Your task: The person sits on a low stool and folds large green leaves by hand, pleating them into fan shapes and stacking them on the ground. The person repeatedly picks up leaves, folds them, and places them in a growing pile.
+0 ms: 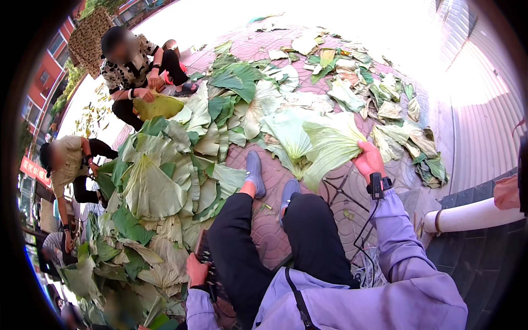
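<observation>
My right hand (369, 161) pinches the stem end of a pale green lotus leaf (332, 142), whose ribbed blade spreads out to the left. Under its far side lies another pale lotus leaf (286, 134), flat on the paving. Down at my left side, my left hand (197, 269) is curled against the edge of a dark brown slatted object (213, 277); its fingers are partly hidden. Left of my legs rises a large heap of lotus leaves (154, 189), green and dried tan ones layered together.
Two co-workers, one person (130, 62) seated and another (70, 159) bent over, handle leaves beyond the heap. Scattered withered leaves (387, 97) lie ahead on the pink paving (264, 243). A white pipe (474, 216) and a ribbed shutter (480, 119) stand at the right.
</observation>
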Available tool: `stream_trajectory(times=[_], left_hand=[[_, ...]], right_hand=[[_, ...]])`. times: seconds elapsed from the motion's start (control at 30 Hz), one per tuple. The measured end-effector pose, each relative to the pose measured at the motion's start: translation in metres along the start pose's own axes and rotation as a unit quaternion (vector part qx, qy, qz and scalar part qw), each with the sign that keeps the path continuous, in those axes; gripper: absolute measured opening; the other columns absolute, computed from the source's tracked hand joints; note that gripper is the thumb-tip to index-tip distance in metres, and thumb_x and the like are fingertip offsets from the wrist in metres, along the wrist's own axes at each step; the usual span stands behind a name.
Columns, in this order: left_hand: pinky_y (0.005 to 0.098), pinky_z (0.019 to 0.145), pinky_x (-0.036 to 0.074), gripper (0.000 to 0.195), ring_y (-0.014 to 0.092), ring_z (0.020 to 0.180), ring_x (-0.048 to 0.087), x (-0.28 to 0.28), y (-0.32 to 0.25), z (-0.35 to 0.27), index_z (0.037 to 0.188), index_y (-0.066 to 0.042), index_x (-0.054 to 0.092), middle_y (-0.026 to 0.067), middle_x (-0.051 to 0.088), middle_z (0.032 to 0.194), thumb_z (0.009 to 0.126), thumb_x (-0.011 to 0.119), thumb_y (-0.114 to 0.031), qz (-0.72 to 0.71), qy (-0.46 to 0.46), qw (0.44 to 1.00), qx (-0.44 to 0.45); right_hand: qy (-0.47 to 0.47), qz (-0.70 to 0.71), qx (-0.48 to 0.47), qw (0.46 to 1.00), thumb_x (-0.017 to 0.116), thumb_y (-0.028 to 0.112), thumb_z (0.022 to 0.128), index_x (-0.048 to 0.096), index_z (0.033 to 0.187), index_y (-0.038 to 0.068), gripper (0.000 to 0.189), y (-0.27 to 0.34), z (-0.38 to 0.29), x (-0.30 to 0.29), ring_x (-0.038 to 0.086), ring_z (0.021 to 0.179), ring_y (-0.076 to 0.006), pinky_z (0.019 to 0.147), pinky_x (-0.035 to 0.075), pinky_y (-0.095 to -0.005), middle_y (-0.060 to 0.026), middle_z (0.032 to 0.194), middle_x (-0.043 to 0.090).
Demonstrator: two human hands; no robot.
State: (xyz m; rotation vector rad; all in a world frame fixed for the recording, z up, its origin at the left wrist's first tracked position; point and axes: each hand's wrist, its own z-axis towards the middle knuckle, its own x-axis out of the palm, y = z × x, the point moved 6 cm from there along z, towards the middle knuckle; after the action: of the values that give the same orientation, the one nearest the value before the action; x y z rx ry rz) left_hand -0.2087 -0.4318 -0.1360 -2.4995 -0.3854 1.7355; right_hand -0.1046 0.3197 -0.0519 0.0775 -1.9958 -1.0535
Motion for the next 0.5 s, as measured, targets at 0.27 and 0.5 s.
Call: stream_trajectory(times=[0.27,0.5], left_hand=[[0.0523,0.102,0.044,0.08,0.042,0.124,0.053,0.009,0.014,0.003,0.134,-0.006,0.049,0.0182,0.059,0.127,0.066,0.089,-0.021,-0.02,-0.005,1.0,0.014],[0.0514,0.104,0.043,0.084,0.043,0.125,0.052,0.014,0.027,0.005,0.136,-0.004,0.048,0.0204,0.058,0.128,0.064,0.086,-0.021,-0.042,-0.02,0.999,0.018]], right_hand=[[0.002,0.123,0.001,0.992,0.065,0.001,0.092,0.06,0.129,-0.003,0.038,-0.012,0.061,0.061,0.062,0.119,-0.032,0.106,0.049,-0.0514,-0.0158,0.131,0.065],[-0.037,0.171,-0.012,0.984,0.064,0.002,0.093,0.057,0.131,-0.003,0.039,-0.083,0.111,0.065,0.063,0.118,-0.0322,0.104,0.051,-0.0509,-0.0156,0.127,0.066]])
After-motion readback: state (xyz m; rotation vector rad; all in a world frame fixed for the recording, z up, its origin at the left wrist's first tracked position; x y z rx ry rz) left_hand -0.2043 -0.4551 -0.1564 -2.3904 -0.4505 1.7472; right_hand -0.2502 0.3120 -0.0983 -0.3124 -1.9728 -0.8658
